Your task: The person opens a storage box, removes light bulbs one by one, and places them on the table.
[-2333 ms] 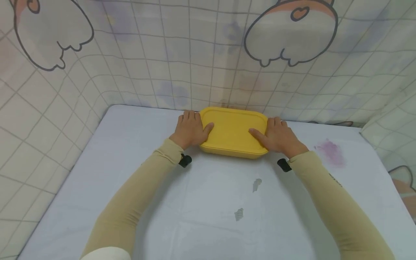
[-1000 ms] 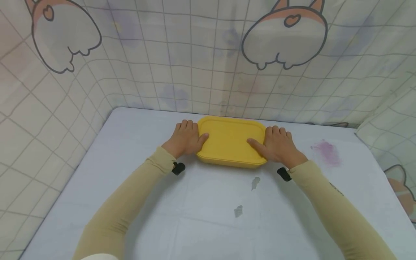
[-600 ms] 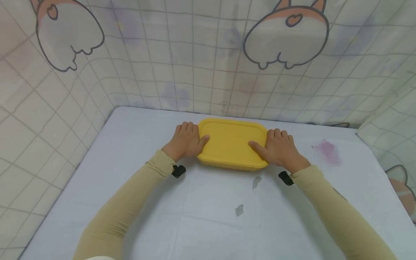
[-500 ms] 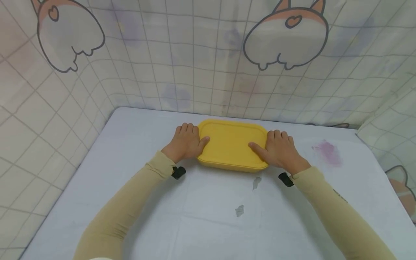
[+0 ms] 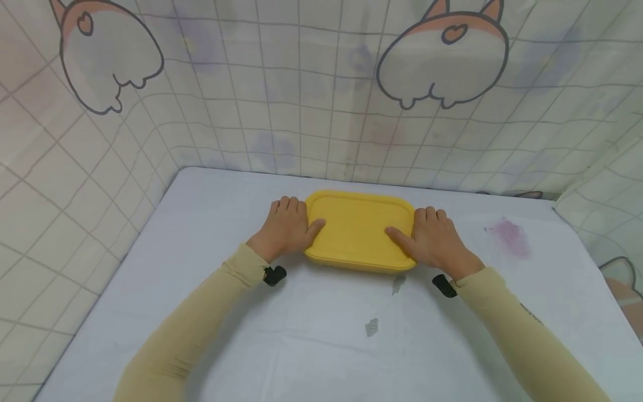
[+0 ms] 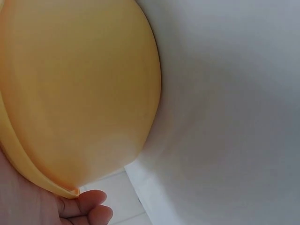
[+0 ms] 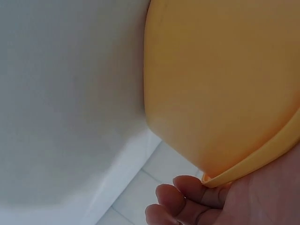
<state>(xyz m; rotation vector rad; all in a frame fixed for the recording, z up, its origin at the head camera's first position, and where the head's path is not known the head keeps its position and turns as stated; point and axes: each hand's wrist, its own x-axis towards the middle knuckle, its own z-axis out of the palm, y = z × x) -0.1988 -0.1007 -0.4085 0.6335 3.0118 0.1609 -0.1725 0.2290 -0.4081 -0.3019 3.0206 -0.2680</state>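
Behind, checked cloth (image 5: 311,100) walls off the white table (image 5: 311,346), while left grip (image 5: 287,226) and right grip (image 5: 438,240) curl round the yellow box (image 5: 356,229).

- A small screened-off booth, this one, built around a desk (image 5: 321,363); home or studio, there's no telling!
- Look at that grid-printed cloth (image 5: 321,100), lines rippling as it rises behind and along both sides like walls.
- And what a playful touch: a cartoon corgi print (image 5: 442,61) at the back, rear view, with a second over on the left!
- Down below, the pale desktop runs back to the cloth, pink stain (image 5: 510,237) at right, grey patches (image 5: 372,328) nearer the middle.
- Black wrist cameras (image 5: 274,275) peek out too: recording gear on show!
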